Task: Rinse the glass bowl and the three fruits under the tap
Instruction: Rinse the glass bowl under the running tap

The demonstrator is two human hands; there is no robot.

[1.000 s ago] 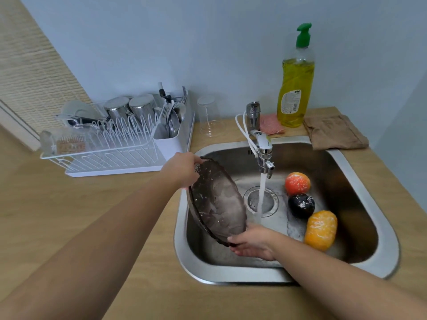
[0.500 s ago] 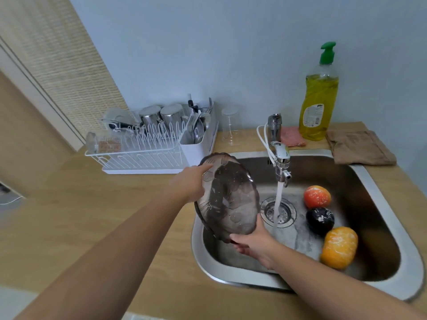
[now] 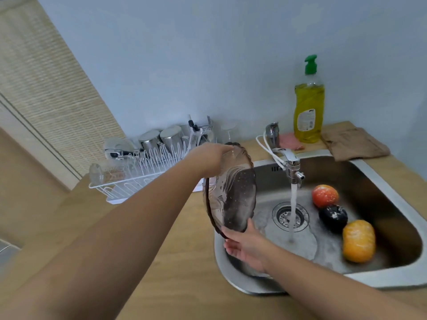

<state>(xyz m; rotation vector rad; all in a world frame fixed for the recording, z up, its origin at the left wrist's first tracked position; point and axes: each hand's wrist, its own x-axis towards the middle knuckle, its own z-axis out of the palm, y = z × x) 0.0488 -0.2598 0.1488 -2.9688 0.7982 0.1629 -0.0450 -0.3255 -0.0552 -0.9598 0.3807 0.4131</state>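
Note:
I hold a smoky brown glass bowl (image 3: 231,188) tilted on its edge over the left rim of the steel sink (image 3: 231,280). My left hand (image 3: 208,158) grips its top rim. My right hand (image 3: 245,245) holds its bottom rim from below. Water drops cover the bowl. The tap (image 3: 291,165) runs, and its stream falls on the drain to the right of the bowl. Three wet fruits lie in the sink's right half: a red-orange one (image 3: 324,195), a black one (image 3: 332,217) and a yellow-orange one (image 3: 358,240).
A white dish rack (image 3: 138,181) with steel cups and cutlery stands on the wooden counter at the left. A yellow soap bottle (image 3: 308,112), a pink sponge (image 3: 288,140) and a brown cloth (image 3: 353,144) sit behind the sink. An upturned glass (image 3: 227,132) stands by the wall.
Both hands have lifted the bowl up and left, out of the basin toward the sink's left rim, away from the stream. The fruits have not moved.

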